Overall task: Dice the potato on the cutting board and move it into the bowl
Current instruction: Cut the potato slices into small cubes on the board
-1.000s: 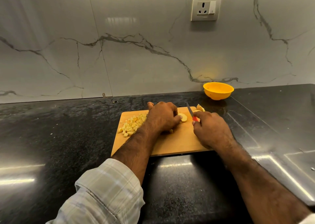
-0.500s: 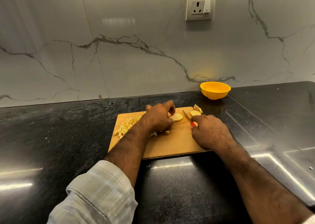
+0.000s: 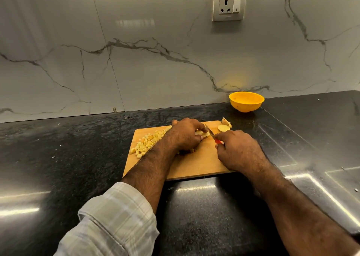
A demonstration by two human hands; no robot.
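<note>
- Our left hand [image 3: 184, 135] curls its fingers over a potato slice [image 3: 202, 133] mid cutting board [image 3: 194, 164]; our right hand [image 3: 238, 150] grips the knife [image 3: 211, 132].
- Diced potato [image 3: 148, 141] lies at the board's left; 2 uncut pieces [image 3: 224, 127] sit at the far right; the bowl [image 3: 246, 101] stands apart on the worktop [image 3: 58, 158].
- Potato seems firm and wet-slick, so we pin it from above.
- The blade's edge and our fingertips are hidden.

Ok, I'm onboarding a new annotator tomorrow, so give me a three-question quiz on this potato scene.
1. True or false: the yellow bowl already holds diced potato.
2. Which hand grips the knife: A) left hand B) right hand?
3. Fill in: the dice lie at the cutting board's ____ side.

Key: 1 false, it looks empty; 2 B; 3 left.
</note>
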